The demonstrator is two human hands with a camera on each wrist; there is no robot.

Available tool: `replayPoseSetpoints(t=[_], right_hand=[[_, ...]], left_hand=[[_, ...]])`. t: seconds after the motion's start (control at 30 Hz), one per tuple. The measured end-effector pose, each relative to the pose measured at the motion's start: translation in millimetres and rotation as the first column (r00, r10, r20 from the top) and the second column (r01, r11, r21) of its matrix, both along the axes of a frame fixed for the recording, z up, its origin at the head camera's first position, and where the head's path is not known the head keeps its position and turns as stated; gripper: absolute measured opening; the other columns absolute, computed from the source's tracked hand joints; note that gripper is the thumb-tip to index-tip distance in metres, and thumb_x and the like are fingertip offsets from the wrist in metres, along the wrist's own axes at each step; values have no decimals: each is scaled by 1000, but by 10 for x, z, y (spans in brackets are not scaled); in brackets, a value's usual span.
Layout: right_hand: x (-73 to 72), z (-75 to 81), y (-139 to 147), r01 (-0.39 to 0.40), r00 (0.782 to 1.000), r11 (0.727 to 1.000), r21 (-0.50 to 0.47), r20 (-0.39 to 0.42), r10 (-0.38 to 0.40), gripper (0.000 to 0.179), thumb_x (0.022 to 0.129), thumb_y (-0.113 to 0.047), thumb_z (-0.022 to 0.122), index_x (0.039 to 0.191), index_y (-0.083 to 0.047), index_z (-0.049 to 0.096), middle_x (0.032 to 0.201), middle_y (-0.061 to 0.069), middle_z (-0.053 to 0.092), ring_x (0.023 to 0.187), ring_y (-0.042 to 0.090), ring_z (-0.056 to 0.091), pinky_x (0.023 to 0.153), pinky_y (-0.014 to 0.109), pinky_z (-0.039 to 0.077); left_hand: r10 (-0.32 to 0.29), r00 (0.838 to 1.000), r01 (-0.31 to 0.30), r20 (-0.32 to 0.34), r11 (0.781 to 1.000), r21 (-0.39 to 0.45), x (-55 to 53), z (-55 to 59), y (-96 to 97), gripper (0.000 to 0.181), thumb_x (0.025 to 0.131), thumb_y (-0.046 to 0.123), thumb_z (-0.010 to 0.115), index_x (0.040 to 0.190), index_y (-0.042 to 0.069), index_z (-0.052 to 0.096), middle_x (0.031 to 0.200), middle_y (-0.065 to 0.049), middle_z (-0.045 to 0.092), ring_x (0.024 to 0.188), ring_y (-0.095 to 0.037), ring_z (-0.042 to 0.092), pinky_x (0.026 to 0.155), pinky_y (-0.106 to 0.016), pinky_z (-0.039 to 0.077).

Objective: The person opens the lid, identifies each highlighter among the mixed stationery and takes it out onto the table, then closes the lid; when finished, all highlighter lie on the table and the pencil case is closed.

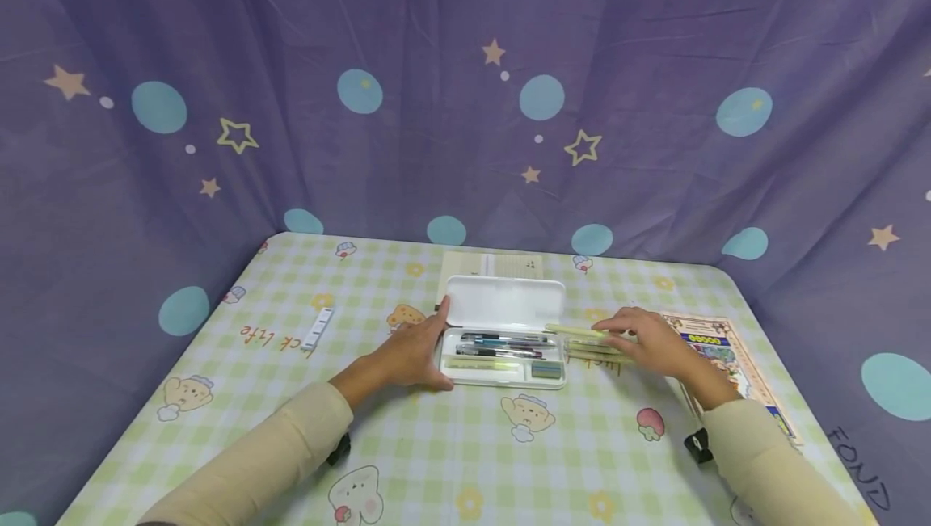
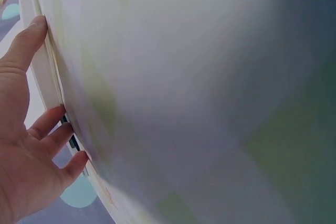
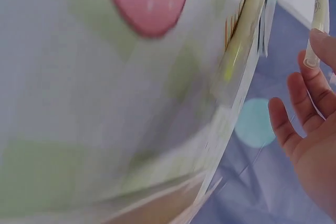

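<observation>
A white pencil case stands with its lid raised at the middle of the table. Several dark pens lie in its upper compartment; below them are a yellowish pen and a small grey-green block. My left hand spans the case's left end, fingers spread and fairly straight against its side. Between thumb and forefinger, my right hand pinches a pale yellow-green pen above the table, its far end by the case's right edge. More pale pens lie on the tablecloth beneath it.
Behind the case lies a beige notebook. A colourful printed booklet is at the right, beside my right forearm. Toward the left lies a small white-and-blue strip. A purple curtain hangs behind the checked table.
</observation>
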State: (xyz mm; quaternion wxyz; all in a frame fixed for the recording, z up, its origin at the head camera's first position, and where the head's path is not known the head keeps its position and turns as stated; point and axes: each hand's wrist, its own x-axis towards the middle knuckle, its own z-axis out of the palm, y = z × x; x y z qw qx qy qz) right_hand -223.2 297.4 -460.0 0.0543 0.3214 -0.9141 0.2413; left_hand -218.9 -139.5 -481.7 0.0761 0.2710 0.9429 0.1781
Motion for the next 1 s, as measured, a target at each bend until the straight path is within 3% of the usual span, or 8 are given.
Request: replayPoseSetpoints(t=[0.17,0.43,0.6,0.77,1.0], right_hand=[[-34,2,135,48,999,999,15,-4,-48,27,93,-8,73,119,-13,76,98,-4,72,84,7,63,73,32,54],[-90,-69,317,152,981,988,15,118,-153,26,96,-13,70,121,-15,76,99,-4,71,86,8,63,75,32,53],[-150,-160,362,151,982,987,49,112,-155,23,95,-12,71,118,-15,77,101,1,73,86,12,64,73,32,53],[-202,-231,359,146,981,984,98,118,-157,23,95,-12,70,116,-17,78,107,4,75,95,22,70,80,38,55],[-232,-230,327,133,973,976,170,164,-162,25,98,-13,66,120,-18,77,110,7,74,98,27,69,84,45,53]], left_hand=[[-4,1000,4,2,1000,11,0,-3,1,149,65,58,91,163,4,-6,157,-17,46,139,-33,52,109,-54,42],[-5,1000,5,7,1000,17,1,4,-4,148,66,57,91,163,3,-6,156,-18,46,138,-33,53,109,-54,42],[-6,1000,6,18,1000,19,-3,17,2,148,66,57,91,163,4,-7,157,-18,45,138,-33,52,109,-55,42],[-8,1000,7,23,1000,18,-10,22,5,148,66,57,91,163,4,-8,156,-18,46,138,-33,52,108,-54,42],[-13,1000,13,25,1000,7,-7,10,-15,148,67,59,90,163,4,-9,156,-17,47,138,-32,52,111,-53,41]])
